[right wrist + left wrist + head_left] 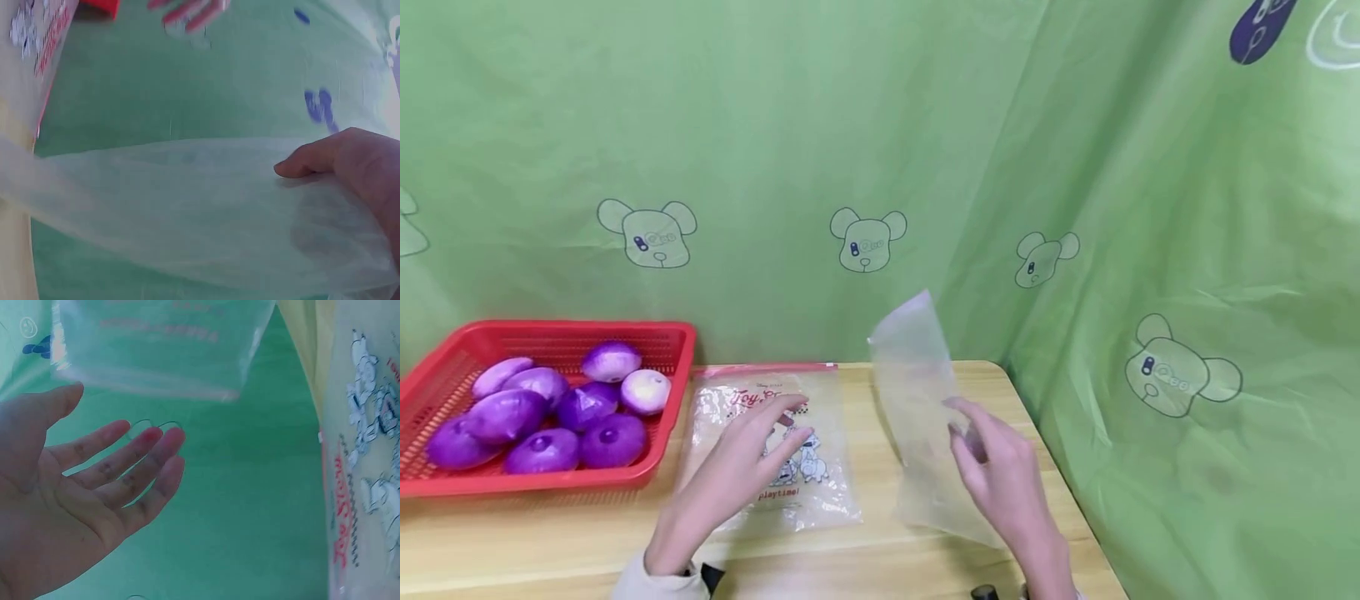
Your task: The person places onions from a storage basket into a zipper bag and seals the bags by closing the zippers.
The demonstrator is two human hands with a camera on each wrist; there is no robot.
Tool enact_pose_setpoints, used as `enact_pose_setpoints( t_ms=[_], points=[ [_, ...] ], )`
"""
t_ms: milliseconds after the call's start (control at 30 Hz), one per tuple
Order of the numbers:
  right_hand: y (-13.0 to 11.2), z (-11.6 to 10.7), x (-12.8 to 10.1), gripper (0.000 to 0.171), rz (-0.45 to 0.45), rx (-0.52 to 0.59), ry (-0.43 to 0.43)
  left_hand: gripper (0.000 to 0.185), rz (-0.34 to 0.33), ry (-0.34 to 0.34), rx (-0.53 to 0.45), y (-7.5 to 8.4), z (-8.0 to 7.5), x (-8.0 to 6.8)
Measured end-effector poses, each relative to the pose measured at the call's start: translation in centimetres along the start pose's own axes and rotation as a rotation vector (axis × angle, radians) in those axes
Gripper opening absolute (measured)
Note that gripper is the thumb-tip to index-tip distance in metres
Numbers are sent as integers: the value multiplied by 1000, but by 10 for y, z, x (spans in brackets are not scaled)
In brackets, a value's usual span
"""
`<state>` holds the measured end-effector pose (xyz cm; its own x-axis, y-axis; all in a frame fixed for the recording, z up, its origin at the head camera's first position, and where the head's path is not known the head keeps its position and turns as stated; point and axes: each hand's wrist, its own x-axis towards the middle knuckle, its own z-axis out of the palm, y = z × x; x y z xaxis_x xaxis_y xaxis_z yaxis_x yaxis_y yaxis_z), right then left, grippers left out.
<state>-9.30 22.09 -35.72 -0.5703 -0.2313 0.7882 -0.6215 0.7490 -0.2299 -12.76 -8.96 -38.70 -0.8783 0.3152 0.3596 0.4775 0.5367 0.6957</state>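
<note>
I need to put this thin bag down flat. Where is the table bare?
Bare wood lies along the near edge of the table, below the red basket, and at the far right corner behind the clear bag. The middle is crowded by the printed bag and both hands.

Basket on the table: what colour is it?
Red basket, holding purple pieces; the head view shows it best.

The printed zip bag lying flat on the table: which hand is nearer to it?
Left. The left hand is over the printed zip bag, fingers spread open. The right hand is off to the bag's right, holding up a plain clear bag.
</note>
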Motion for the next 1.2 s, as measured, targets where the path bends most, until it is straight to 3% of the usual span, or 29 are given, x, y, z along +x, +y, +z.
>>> enact_pose_setpoints(
  t_ms=[167, 300, 400, 533, 667, 733, 800, 867, 1000, 1100, 1200],
  points=[
    [-21, 19, 6, 22, -235, 9, 85, 41, -43, -34, -161, -8, 5, 8],
    [-36, 37, 8, 26, -431, -35, 127, 46, -56, -11, -429, -19, 1, 11],
    [-42, 51, 2, 28, -518, -67, 64, 57, -151, 33, -669, -28, -3, 11],
    [-43, 70, -17, 29, -550, -96, -89, 55, -340, 94, -783, -40, -4, 8],
    [-39, 77, -35, 7, -450, -94, -371, 33, -394, 84, -758, -43, -1, 8],
    [-35, 73, -38, 27, -326, -59, -533, 27, -383, 86, -719, -40, 1, 10],
    [-32, 66, -35, 50, -186, -14, -630, 24, -346, 61, -683, -34, 4, 11],
    [-32, 60, -26, 56, -43, 42, -642, 21, -286, 37, -642, -27, 8, 11],
    [-43, 59, 5, 53, 167, 147, -522, 14, -202, -27, -578, -14, 20, 11],
    [-54, 66, 25, 54, 236, 193, -491, 9, -201, -59, -569, -5, 29, 9],
    [-62, 74, 36, 52, 253, 184, -536, 12, -186, -63, -553, 1, 36, 9]
  ],
)
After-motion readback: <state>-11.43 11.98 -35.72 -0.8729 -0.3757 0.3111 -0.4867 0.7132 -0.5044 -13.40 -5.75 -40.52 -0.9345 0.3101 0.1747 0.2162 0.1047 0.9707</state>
